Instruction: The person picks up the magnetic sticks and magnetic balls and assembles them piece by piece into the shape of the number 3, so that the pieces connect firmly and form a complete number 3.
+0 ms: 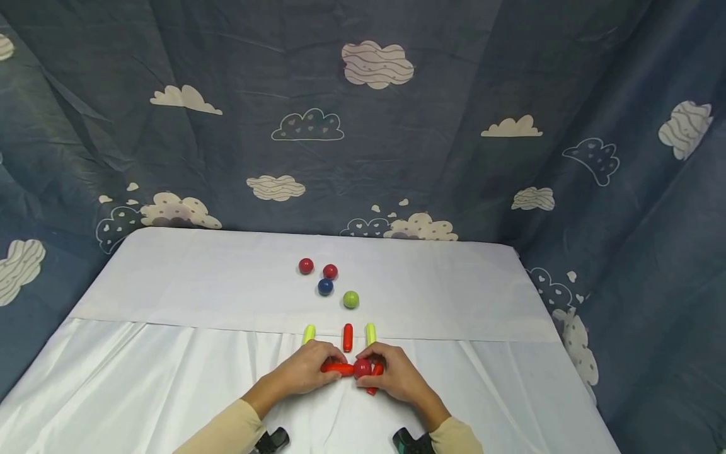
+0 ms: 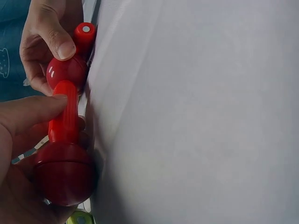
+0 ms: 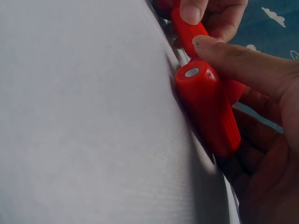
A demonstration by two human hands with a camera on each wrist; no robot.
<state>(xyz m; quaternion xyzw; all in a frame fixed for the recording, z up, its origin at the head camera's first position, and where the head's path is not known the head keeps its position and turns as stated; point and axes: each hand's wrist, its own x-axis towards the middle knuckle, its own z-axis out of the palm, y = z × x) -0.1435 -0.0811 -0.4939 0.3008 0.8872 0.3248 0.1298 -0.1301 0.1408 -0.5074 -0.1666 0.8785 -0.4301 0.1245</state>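
Beige sleeves [image 1: 224,430] lead to the left hand [image 1: 308,367], its fingers pinching a red rod [image 1: 340,368], and the right hand [image 1: 397,373], its fingers grasping a red ball [image 1: 362,367] touching that rod. Both seem light, stiff plastic; the ball may slip, so the ribbed rod is best held mid-length.
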